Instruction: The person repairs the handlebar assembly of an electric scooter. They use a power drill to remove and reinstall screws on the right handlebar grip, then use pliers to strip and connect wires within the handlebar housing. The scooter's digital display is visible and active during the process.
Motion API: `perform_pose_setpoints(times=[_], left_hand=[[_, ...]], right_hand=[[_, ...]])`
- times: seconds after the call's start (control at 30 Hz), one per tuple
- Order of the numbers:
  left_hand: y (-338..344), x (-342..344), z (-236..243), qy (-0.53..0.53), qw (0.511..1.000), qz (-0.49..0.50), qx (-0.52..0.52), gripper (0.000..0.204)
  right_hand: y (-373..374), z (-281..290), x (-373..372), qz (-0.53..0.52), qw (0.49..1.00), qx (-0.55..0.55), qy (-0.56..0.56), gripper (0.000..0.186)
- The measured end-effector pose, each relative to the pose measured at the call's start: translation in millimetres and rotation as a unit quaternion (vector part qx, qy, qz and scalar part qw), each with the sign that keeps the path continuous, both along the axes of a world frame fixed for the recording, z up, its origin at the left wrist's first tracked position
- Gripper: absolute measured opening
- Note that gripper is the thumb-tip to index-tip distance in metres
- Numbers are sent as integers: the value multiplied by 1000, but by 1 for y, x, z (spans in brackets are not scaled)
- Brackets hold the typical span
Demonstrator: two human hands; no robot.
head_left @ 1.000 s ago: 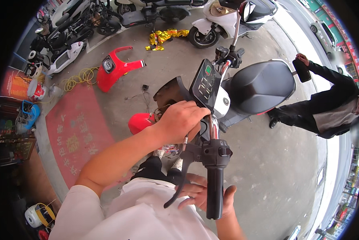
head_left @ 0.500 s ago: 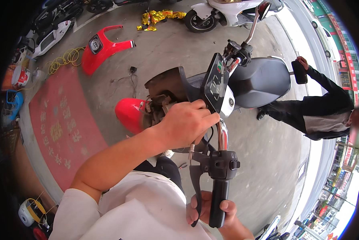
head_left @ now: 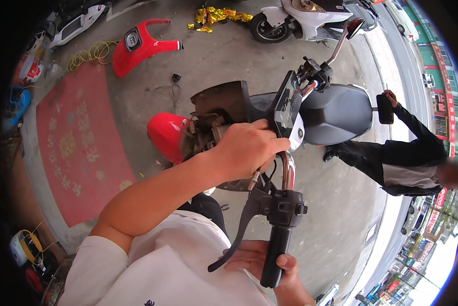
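Observation:
My left hand (head_left: 252, 148) is closed, its fingers curled beside the dark display panel (head_left: 286, 109) of a partly stripped scooter. One finger reaches the chrome handlebar (head_left: 288, 171); what is pinched beneath the palm is hidden. A metal cable fitting (head_left: 254, 180) emerges just below that hand, beside the brake lever (head_left: 239, 232). Lower down, my right hand (head_left: 285, 273) wraps the black handlebar grip (head_left: 276, 255), thumb on top. Its fingers extend behind the grip to the lever, which stands out from it. The black switch housing (head_left: 286, 208) sits between both hands.
A red front panel with headlight (head_left: 129, 51) lies on the ground ahead, near a yellow hose (head_left: 92, 56). The scooter's black seat (head_left: 336, 113) and red fender (head_left: 165, 135) flank its exposed front. Another person (head_left: 412, 153) stands right, one hand at a dark panel (head_left: 385, 109).
The brake lever has swung outward from the grip, and my right fingers have straightened from around it. The cable fitting has tilted. My left hand stays by the display; the view has shifted slightly.

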State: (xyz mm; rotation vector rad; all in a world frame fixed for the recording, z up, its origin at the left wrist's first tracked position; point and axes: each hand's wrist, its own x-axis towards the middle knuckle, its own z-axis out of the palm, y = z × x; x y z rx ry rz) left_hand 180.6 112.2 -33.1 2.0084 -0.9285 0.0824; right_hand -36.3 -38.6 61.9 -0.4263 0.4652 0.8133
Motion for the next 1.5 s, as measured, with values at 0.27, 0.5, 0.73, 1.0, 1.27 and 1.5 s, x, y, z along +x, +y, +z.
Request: perform_pose_setpoints(times=[0.27, 0.5, 0.73, 1.0, 1.27, 1.5], left_hand=[[-6, -6, -2, -57, 995, 39, 70, 12], [-7, -9, -4, -27, 997, 22, 64, 13], [-4, -13, -9, -12, 998, 12, 62, 15], [-2, -14, -9, -19, 998, 10, 53, 15], [0, -12, -2, -2, 998, -3, 59, 15], [-20, -13, -12, 3, 997, 55, 48, 10]], right_hand=[[19, -9, 7, -58, 994, 86, -23, 113], [16, -9, 3, -64, 996, 52, -25, 100], [13, -5, 0, -78, 997, 0, -16, 85], [11, 1, -9, -99, 992, -77, -14, 77], [5, -3, -13, -123, 991, -42, -10, 75], [13, 14, 5, -71, 993, -95, 10, 99]])
